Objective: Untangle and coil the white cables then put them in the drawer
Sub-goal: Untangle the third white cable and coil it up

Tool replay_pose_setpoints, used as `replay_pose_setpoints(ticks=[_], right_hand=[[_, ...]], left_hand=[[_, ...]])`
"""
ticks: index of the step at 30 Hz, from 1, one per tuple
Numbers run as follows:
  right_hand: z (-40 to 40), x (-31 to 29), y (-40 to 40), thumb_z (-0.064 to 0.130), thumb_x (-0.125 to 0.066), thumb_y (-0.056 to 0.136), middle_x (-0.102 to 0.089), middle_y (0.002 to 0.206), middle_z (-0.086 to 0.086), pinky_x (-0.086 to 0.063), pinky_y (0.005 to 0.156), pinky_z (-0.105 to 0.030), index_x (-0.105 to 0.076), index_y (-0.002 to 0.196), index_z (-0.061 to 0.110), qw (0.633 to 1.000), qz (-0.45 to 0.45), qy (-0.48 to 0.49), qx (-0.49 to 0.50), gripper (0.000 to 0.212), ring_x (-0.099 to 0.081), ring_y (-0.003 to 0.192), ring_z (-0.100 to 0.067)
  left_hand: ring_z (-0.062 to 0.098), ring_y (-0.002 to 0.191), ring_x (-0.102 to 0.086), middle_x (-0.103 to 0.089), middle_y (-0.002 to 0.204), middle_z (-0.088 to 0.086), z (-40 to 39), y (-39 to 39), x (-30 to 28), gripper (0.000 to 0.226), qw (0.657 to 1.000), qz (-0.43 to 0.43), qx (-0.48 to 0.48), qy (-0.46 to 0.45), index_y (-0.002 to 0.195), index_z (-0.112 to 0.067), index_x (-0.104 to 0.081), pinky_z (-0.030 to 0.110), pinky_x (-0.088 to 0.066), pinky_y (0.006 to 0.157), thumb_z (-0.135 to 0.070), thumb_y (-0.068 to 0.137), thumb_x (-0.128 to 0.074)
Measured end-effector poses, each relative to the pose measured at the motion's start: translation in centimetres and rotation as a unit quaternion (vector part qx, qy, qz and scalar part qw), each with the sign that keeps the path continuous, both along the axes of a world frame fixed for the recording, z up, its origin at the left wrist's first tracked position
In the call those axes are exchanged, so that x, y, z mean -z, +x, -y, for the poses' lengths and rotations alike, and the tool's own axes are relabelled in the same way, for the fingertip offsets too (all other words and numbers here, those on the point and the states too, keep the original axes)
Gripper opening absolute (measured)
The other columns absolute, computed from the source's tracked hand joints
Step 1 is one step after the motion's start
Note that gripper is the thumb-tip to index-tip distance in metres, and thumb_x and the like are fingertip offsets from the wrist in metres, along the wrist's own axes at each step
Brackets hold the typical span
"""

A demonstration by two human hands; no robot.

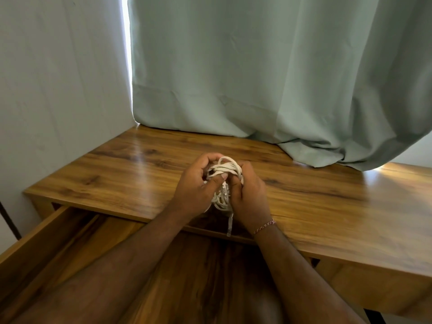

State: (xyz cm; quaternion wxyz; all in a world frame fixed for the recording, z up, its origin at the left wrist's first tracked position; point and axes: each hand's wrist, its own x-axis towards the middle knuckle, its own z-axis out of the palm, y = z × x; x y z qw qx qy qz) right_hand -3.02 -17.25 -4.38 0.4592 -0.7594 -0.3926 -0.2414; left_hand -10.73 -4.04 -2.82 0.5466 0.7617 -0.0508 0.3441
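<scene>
Both hands, left and right, grip a bundle of white cables above the worktop, by the open drawer. The cables look light, limp and snag-prone, likely best held around the loops, with the dangling plug kept tucked in.

Both forearms are showing bare, with no sleeves reaching into view. The right wrist is wearing a thin bracelet (twisted red and white thread), sitting just behind the hand.
</scene>
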Motion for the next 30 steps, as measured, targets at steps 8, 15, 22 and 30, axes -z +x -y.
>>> replay_pose_setpoints(ticks=[8,15,22,30], right_hand=[[-0.5,-1.1,-1.4,0.013,-0.056,0.104,-0.068,0.101,0.011,-0.051,0.074,-0.015,-0.061,0.119,0.021,0.986,-0.118,0.076,-0.088,0.018,-0.065,0.09,-0.004],[-0.6,-1.1,-0.9,0.012,-0.054,0.103,-0.069,0.096,0.009,-0.055,0.075,-0.025,-0.061,0.111,0.023,0.973,-0.166,0.155,-0.045,0.015,-0.067,0.088,-0.006],[-0.3,-1.1,-1.0,0.004,-0.054,0.103,-0.068,0.091,0.012,-0.047,0.067,-0.007,-0.06,0.11,0.02,0.978,-0.156,0.128,-0.044,0.019,-0.064,0.081,0.008],[-0.5,-0.5,-1.3,0.006,-0.056,0.099,-0.067,0.101,0.009,-0.042,0.074,-0.004,-0.058,0.12,0.013,0.998,-0.048,0.021,-0.017,0.022,-0.062,0.087,0.002]], left_hand=[[0.007,0.077,-0.069,-0.072,0.092,-0.006,-0.5,0.0,-0.6,0.03,0.998,-0.059,-0.032,-0.016,0.113,-0.022,-0.062,0.029,-0.055,0.066,-0.025,0.085,-0.073],[0.009,0.092,-0.066,-0.068,0.098,-0.011,0.6,-0.2,-0.9,0.034,0.987,-0.076,-0.087,0.116,0.109,-0.032,-0.062,0.038,-0.059,0.078,-0.035,0.079,-0.077],[0.013,0.09,-0.069,-0.072,0.098,-0.007,0.7,0.2,-0.3,0.029,0.985,-0.152,-0.046,0.059,0.11,-0.024,-0.063,0.041,-0.06,0.077,-0.03,0.084,-0.074],[0.014,0.096,-0.065,-0.071,0.107,-0.006,0.2,0.2,-0.9,0.031,0.972,-0.169,-0.117,0.117,0.121,-0.024,-0.065,0.036,-0.055,0.083,-0.027,0.091,-0.062]])
